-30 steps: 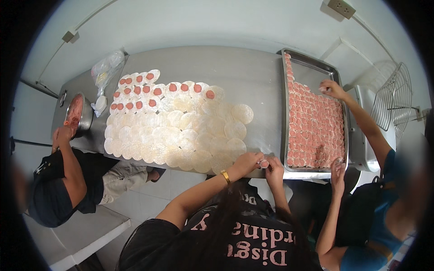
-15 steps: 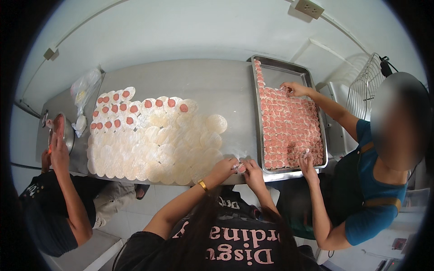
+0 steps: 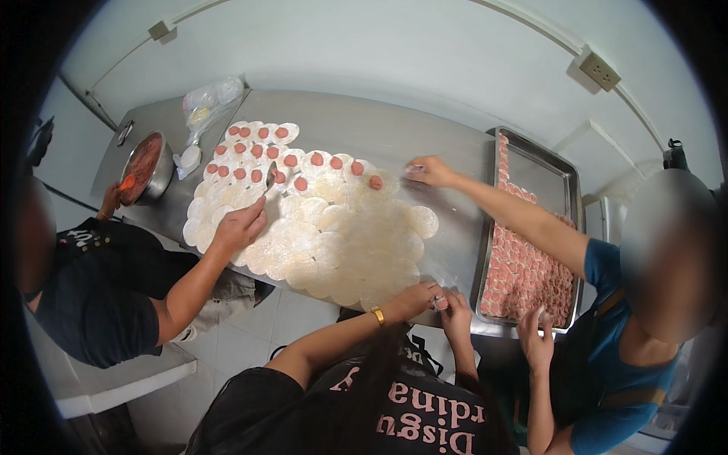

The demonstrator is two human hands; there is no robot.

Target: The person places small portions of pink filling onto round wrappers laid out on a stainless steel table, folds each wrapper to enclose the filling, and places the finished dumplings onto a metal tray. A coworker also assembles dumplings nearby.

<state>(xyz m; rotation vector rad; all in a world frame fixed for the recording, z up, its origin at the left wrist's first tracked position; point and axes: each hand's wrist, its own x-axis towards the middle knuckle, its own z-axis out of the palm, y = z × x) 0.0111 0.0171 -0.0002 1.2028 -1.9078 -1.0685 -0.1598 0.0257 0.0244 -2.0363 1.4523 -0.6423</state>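
Near the table's front edge, my left hand (image 3: 414, 299), with a gold watch at the wrist, is closed. Its fingertips pinch a small dumpling (image 3: 440, 302) of pale wrapper round pink meat. From the other side, my right hand (image 3: 457, 318) closes on the same dumpling; the fingers partly hide it. To the left of my hands spread overlapping round wrappers (image 3: 326, 250). Dabs of pink minced meat (image 3: 301, 184) sit on those toward the far side. On my right stands a metal tray (image 3: 536, 149) holding rows of filled dumplings (image 3: 523, 265).
At left a person holds a spoon (image 3: 271, 176) over the wrappers, beside a metal bowl (image 3: 161, 178) of meat with an orange utensil (image 3: 127, 182). A plastic bag (image 3: 214, 102) lies behind. The person at right reaches an arm (image 3: 516, 208) across the tray.
My view has turned, shifting everything in the picture. The left person's hand went from bowl to wrappers with a spoon; the right person's hand left the tray for the wrappers. I still pinch the dumpling.
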